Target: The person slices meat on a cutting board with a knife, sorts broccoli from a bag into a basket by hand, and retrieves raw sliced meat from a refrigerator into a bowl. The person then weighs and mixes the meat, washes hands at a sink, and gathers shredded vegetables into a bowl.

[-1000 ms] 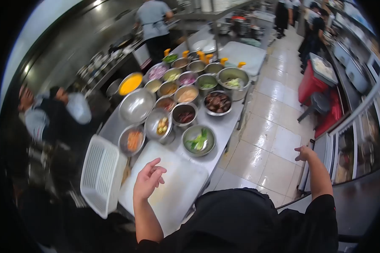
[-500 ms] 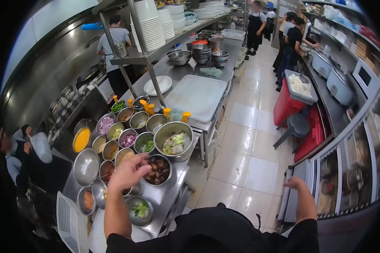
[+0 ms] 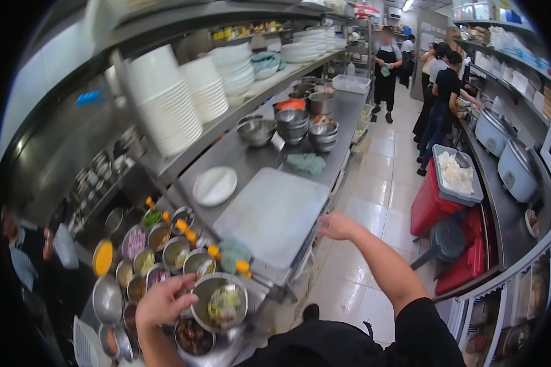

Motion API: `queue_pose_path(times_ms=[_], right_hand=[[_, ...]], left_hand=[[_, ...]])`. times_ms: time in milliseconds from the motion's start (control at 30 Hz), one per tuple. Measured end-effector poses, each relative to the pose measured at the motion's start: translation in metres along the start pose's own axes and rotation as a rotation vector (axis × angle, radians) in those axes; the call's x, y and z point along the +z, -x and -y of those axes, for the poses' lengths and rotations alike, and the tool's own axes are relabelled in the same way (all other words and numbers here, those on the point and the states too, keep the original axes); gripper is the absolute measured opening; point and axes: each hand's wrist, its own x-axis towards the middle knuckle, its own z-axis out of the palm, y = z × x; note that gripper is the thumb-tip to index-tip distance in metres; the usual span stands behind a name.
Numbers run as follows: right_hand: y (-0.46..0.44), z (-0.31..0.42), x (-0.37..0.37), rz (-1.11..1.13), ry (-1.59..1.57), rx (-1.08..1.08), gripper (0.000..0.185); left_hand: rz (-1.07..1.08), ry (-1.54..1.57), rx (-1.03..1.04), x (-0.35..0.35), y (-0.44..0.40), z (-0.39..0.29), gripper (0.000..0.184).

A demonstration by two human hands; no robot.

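My left hand (image 3: pixel 160 301) is over the crowded steel bowls, thumb and fingers apart, with nothing in it. Its thumb reaches toward the rim of a large steel bowl (image 3: pixel 241 311) with chopped pale-green vegetables (image 3: pixel 224 304). Just below that bowl is one of dark brown pieces (image 3: pixel 194 337). My right hand (image 3: pixel 340 226) is at the right edge of a big white cutting board (image 3: pixel 275 214), its fingers loosely extended and no object visible in them. Whether it touches the board I cannot tell.
Yellow-orange handles (image 3: pixel 243 268) stick out by a green cloth (image 3: pixel 235 252). A white plate (image 3: pixel 215 186) and stacked steel bowls (image 3: pixel 292 124) stand on the counter. White containers (image 3: pixel 165 104) fill the shelf above. Across the tiled aisle are red bins (image 3: pixel 431 199) and several people.
My view has turned and shifted toward the cutting board. My right hand has swung from the far right across to the board's edge. My left hand has moved off the dark brown pieces.
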Motion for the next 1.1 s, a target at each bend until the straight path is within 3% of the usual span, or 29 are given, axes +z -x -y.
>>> queue_pose_path(times_ms=[133, 200, 233, 367, 533, 633, 733, 767, 900, 933, 1000, 1067, 1100], right_hand=[[-0.052, -0.038, -0.033, -0.055, 0.038, 0.016, 0.052], [-0.076, -0.070, -0.049, -0.032, 0.047, 0.015, 0.052], [-0.082, -0.086, -0.059, -0.024, 0.031, 0.010, 0.052], [-0.096, -0.161, -0.101, 0.089, 0.030, 0.085, 0.059], [-0.134, -0.268, -0.132, 0.190, 0.065, 0.119, 0.064], [-0.167, -0.346, -0.143, 0.196, -0.003, 0.074, 0.065], [-0.167, -0.428, -0.141, 0.266, -0.082, 0.112, 0.067], [-0.165, -0.458, -0.143, 0.304, -0.076, 0.129, 0.068], [-0.149, -0.580, -0.154, 0.316, -0.073, 0.268, 0.067], [-0.141, -0.601, -0.162, 0.290, -0.093, 0.322, 0.067], [-0.131, -0.639, -0.169, 0.233, -0.111, 0.434, 0.064], [-0.130, -0.660, -0.170, 0.366, -0.134, 0.510, 0.062], [-0.135, -0.667, -0.174, 0.427, -0.145, 0.551, 0.061]], left_hand=[[0.109, -0.072, 0.125, -0.004, -0.119, -0.046, 0.053], [0.142, -0.122, 0.295, 0.009, -0.190, -0.065, 0.051], [0.214, -0.117, 0.267, 0.016, -0.225, -0.084, 0.050], [0.267, -0.236, 0.451, 0.092, -0.382, -0.110, 0.051], [0.150, -0.403, 0.351, 0.217, -0.561, -0.111, 0.050], [-0.150, -0.449, 0.253, 0.284, -0.628, -0.112, 0.043], [-0.125, -0.402, 0.036, 0.299, -0.650, -0.110, 0.035], [-0.213, -0.474, -0.030, 0.305, -0.651, -0.105, 0.028], [0.095, -0.549, -0.355, 0.258, -0.645, -0.144, 0.035], [0.097, -0.450, -0.449, 0.242, -0.662, -0.138, 0.038], [-0.379, -0.324, -0.406, 0.207, -0.678, -0.158, 0.040], [-0.601, -0.082, -0.454, 0.173, -0.709, -0.171, 0.045], [-0.660, -0.124, -0.468, 0.157, -0.727, -0.180, 0.050]])
